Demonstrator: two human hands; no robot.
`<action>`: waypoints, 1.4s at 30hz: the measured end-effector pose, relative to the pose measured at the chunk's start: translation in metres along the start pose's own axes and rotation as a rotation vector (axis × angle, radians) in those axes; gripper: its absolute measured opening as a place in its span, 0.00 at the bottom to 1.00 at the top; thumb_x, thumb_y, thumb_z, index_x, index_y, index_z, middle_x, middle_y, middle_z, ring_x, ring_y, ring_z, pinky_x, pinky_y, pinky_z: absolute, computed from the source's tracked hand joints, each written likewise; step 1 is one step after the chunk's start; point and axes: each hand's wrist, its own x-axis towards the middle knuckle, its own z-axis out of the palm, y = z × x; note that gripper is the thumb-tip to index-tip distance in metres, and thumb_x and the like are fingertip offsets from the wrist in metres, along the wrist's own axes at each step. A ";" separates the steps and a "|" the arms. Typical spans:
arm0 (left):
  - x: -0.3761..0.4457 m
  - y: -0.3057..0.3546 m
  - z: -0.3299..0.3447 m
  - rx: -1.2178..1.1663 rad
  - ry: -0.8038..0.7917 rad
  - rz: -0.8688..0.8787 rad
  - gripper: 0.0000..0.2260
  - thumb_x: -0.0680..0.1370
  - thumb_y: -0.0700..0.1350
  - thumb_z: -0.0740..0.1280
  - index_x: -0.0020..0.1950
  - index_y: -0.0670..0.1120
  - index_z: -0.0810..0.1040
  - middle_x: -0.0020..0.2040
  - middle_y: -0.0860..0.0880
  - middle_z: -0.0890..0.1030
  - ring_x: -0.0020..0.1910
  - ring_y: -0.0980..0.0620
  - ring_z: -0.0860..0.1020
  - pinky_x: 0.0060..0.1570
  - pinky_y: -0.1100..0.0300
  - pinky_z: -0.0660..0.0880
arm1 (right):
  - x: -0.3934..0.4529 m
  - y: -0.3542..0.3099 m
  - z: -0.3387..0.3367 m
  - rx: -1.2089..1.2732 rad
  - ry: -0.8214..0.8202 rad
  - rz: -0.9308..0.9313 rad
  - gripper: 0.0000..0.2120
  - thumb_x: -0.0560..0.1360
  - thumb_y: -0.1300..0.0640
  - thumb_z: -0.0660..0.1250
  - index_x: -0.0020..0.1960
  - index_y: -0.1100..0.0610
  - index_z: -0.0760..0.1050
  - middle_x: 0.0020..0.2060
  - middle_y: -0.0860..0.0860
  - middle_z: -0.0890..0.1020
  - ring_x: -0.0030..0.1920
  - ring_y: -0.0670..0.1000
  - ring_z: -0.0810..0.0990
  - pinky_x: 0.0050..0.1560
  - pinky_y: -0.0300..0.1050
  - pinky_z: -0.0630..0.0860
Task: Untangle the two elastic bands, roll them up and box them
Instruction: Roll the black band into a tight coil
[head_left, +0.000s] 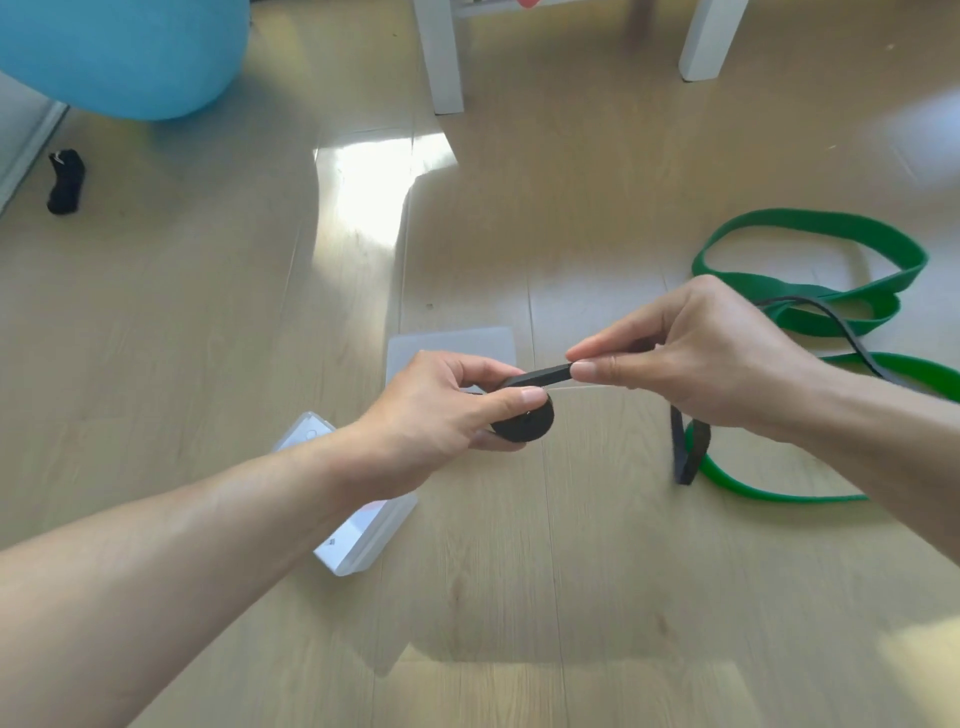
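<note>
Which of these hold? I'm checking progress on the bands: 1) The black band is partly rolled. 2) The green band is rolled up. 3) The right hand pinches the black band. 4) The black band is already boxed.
1) True: the left hand holds a coil of the black band, with its tail hanging loose.
2) False: the green band lies in loose loops on the floor.
3) True: the right hand pinches the strap beside the coil.
4) False: it is held above the floor, outside the box.
</note>
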 end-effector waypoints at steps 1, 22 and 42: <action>-0.001 -0.001 -0.001 0.015 0.012 0.004 0.05 0.76 0.43 0.75 0.50 0.44 0.88 0.45 0.44 0.85 0.48 0.46 0.85 0.55 0.48 0.84 | 0.000 0.001 -0.002 -0.004 0.011 0.000 0.03 0.68 0.47 0.79 0.41 0.43 0.87 0.33 0.39 0.86 0.34 0.39 0.81 0.33 0.31 0.73; 0.001 0.016 0.018 -0.182 0.037 0.053 0.07 0.80 0.44 0.70 0.55 0.42 0.81 0.50 0.44 0.86 0.50 0.47 0.86 0.53 0.44 0.84 | -0.014 0.010 0.032 0.383 0.123 0.034 0.09 0.69 0.58 0.80 0.46 0.53 0.82 0.39 0.47 0.88 0.41 0.47 0.87 0.52 0.44 0.82; 0.006 0.017 0.011 -0.269 0.042 0.167 0.11 0.70 0.43 0.75 0.49 0.41 0.80 0.50 0.37 0.84 0.51 0.42 0.87 0.54 0.51 0.83 | -0.009 0.021 0.031 0.730 0.246 -0.149 0.12 0.68 0.65 0.76 0.51 0.58 0.84 0.44 0.52 0.88 0.46 0.50 0.88 0.53 0.42 0.82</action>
